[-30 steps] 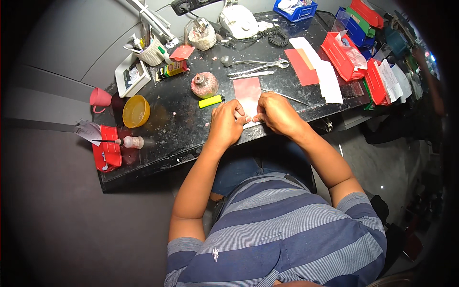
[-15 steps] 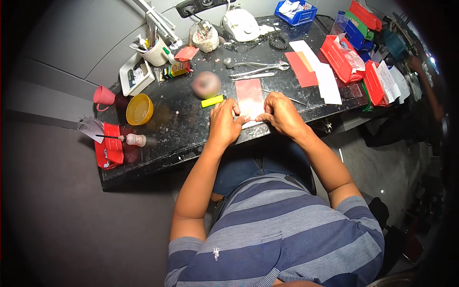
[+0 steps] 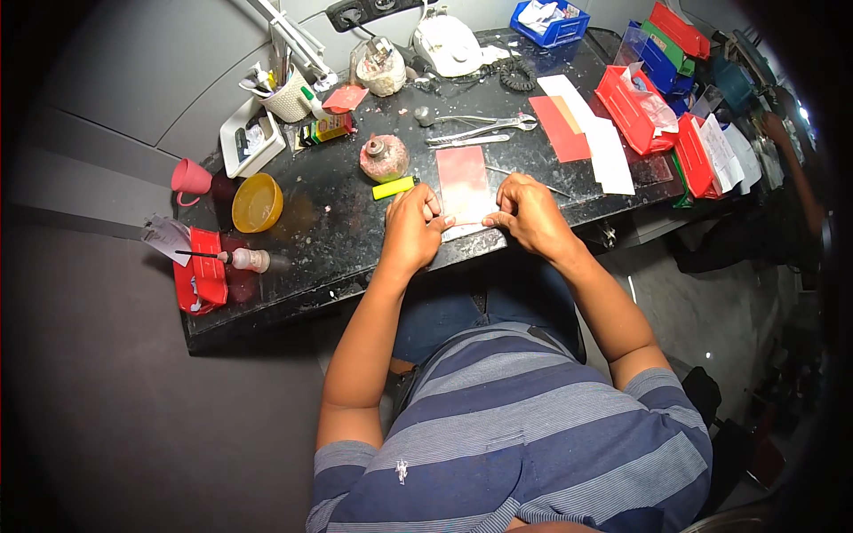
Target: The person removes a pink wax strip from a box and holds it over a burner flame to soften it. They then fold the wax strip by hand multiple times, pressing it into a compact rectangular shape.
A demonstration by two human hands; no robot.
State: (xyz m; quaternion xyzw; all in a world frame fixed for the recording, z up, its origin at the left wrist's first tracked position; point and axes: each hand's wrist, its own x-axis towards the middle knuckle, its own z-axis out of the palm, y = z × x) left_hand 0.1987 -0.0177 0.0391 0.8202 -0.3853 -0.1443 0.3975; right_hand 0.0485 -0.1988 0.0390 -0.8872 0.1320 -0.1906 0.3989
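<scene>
My left hand (image 3: 411, 229) and my right hand (image 3: 533, 218) press with curled fingers and thumbs at the two ends of a pink rectangular sheet's (image 3: 461, 181) near edge, where a folded strip shows. Beside my left fingers lies a yellow-green lighter (image 3: 391, 187). Behind it stands a round, pink-speckled burner (image 3: 384, 162) with a metal neck. A thin metal rod (image 3: 555, 189) lies beyond my right hand. Metal pliers (image 3: 511, 122) and a flat metal tool (image 3: 466, 140) lie above the sheet.
Red and white sheets (image 3: 569, 133), red bins (image 3: 631, 107) and a blue bin (image 3: 546, 27) sit rightward and at the back. A yellow bowl (image 3: 257, 203), pink mug (image 3: 192, 178) and small bottle (image 3: 250, 259) stand left. Another person's arm (image 3: 800, 173) is at the far right.
My thumbs have slid outward along the sheet's near edge, away from each other, and my right hand has shifted slightly right. The sheet stays on the desk.
</scene>
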